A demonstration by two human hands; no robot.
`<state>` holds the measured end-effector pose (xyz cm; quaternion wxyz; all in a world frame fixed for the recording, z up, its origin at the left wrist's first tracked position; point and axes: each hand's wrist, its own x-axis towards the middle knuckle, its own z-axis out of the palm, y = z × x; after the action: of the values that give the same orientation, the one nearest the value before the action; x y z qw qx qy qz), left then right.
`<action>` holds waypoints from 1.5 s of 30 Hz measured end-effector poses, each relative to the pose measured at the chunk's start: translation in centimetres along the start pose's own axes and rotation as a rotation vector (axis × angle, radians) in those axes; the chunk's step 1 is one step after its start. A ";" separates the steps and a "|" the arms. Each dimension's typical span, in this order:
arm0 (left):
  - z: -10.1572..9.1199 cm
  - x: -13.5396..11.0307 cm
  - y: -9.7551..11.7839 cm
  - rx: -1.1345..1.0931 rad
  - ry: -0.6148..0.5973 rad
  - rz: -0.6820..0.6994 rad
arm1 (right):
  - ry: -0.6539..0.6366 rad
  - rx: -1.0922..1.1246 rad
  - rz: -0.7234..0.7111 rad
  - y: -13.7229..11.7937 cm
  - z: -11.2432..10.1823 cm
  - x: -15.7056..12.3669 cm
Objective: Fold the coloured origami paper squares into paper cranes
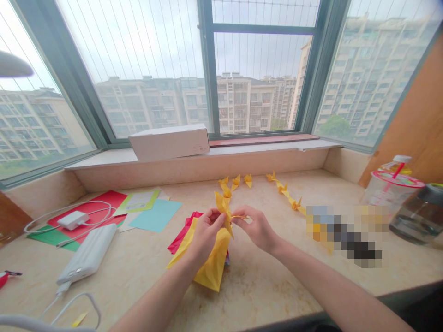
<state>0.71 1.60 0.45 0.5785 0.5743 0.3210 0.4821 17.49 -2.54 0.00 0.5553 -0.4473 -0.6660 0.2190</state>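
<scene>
My left hand [206, 233] grips a folded yellow paper crane [216, 255] near its middle, with the wide body hanging below the hand and a pointed flap [223, 210] rising above it. My right hand [254, 228] pinches a thin yellow paper point [239, 217] that sticks out sideways from the same piece. Both hands are close together, and the fingertips nearly meet. Under the yellow paper lies a red paper sheet [182, 235]. Beyond my hands, several small yellow origami cranes [235, 183] stand on the marble counter in loose rows.
A white power bank [87, 253] with a cable, a white charger [73, 220], and coloured paper sheets [155, 215] lie at left. At right stand a plastic cup [391, 191] and a dark-lidded bottle [418, 216]. A pixelated patch [342, 235] hides part of the counter. A white box [169, 142] sits on the window ledge.
</scene>
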 end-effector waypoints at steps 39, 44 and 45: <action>0.6 -0.2 -1.5 0.038 -0.017 0.271 | 0.105 0.263 0.129 0.3 1.0 0.2; 0.4 -0.2 -1.4 0.140 -0.006 0.239 | 0.125 0.372 0.172 0.5 1.0 0.5; 0.3 -0.1 -1.4 0.181 0.006 0.253 | 0.116 0.366 0.169 0.4 1.0 0.4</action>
<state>1.17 1.55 -0.86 0.4579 0.6587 0.2897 0.5219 16.71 -1.77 -0.42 0.6445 -0.4052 -0.5422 0.3557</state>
